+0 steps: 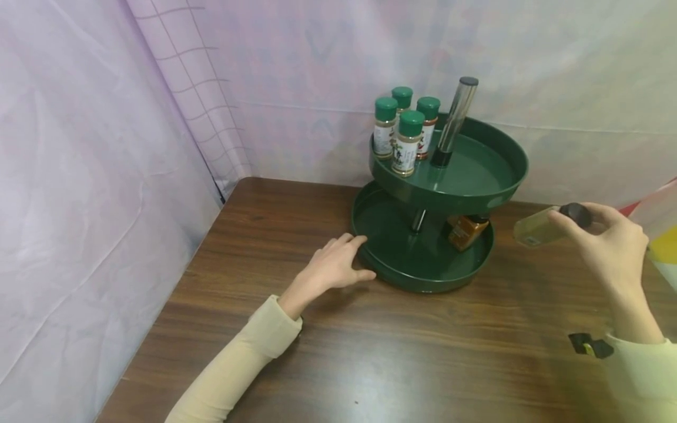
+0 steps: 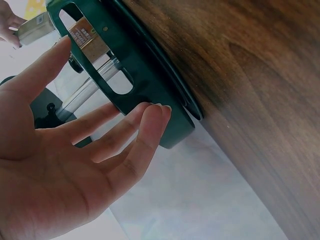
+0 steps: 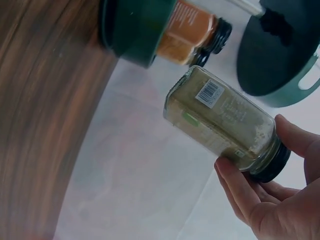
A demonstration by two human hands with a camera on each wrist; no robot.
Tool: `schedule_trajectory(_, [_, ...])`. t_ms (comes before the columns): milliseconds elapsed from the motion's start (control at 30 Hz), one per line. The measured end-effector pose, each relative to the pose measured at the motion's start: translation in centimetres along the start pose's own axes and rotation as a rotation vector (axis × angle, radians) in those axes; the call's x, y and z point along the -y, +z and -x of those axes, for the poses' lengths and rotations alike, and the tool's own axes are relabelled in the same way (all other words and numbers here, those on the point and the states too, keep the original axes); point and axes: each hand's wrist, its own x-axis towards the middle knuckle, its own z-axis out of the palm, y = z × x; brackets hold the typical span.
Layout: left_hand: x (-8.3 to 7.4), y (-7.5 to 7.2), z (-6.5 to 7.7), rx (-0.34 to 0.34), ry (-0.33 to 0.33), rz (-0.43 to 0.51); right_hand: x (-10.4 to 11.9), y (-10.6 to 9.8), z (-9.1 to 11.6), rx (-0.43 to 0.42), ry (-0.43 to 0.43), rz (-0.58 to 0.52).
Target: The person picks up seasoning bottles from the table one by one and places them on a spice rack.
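Note:
My right hand (image 1: 616,247) grips a square glass spice jar (image 1: 534,228) by its black-lidded end, tilted in the air to the right of a green two-tier turntable rack. In the right wrist view, pale greenish-brown powder and a barcode label show on the jar (image 3: 220,115). My left hand (image 1: 334,265) is at the left edge of the lower tray (image 1: 391,258), fingers spread and loosely bent, near or touching its rim. Orange-brown spice jars with black lids (image 3: 187,25) stand in that lower tray, partly hidden by the upper tier in the head view.
Several green-capped spice shakers (image 1: 406,147) stand at the left of the upper tray (image 1: 476,170), around a metal post (image 1: 459,117). Brown wood-grain table (image 1: 370,352) lies beneath. A pale curtain (image 1: 296,76) hangs behind. A small dark item (image 1: 589,345) shows by the right cuff.

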Motion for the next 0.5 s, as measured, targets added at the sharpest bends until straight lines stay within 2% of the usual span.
schedule_trajectory(267, [0.0,0.0,0.0,0.0,0.0,-0.004,1.3,-0.2,1.5,0.013,-0.047,-0.089])
schedule_trajectory(500, [0.1,0.1,-0.1,0.003,0.0,-0.011,2.2,0.5,2.6,0.033,-0.064,-0.133])
